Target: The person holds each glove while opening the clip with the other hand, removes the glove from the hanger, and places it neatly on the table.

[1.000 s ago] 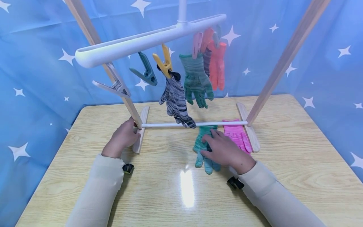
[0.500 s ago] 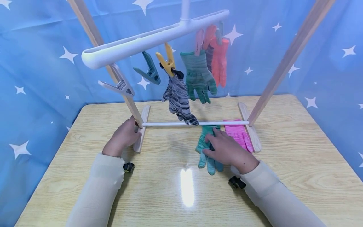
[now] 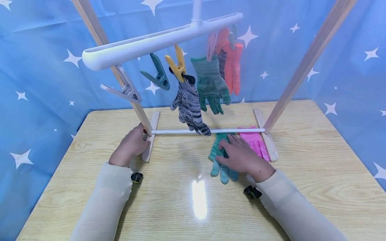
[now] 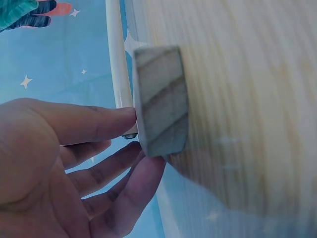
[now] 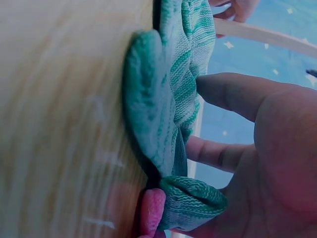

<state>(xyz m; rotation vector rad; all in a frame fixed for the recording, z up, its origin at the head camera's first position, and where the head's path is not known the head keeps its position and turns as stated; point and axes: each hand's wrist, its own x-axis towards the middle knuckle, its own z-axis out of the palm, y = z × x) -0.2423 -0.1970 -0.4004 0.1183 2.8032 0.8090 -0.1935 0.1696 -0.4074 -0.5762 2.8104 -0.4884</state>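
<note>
In the head view my left hand (image 3: 130, 146) grips the left wooden foot (image 3: 147, 154) of a stand, and the left wrist view shows its thumb and fingers on either side of the wood (image 4: 162, 101). A green knitted glove (image 3: 215, 152) lies on the table with my right hand (image 3: 241, 156) over it, fingers spread and slightly bent. In the right wrist view the thumb touches the glove's folded cloth (image 5: 181, 94), and another fingertip rests against it. Part of the green glove is hidden beneath the hand. Beside it lies a pink glove (image 3: 253, 142), partly behind my right hand.
A white hanger (image 3: 159, 40) hangs above the table. Its yellow clip (image 3: 177, 65) holds a black-and-white glove (image 3: 190, 105); green (image 3: 211, 83) and coral (image 3: 233, 70) gloves hang farther back. A teal clip (image 3: 158, 75) and a white clip (image 3: 126, 87) dangle. A white rod (image 3: 181, 132) joins the stand's feet.
The hanger and its gloves sway slightly. The head view has shifted a little since one second ago. My left hand stays on the foot, and my right hand stays on the green glove.
</note>
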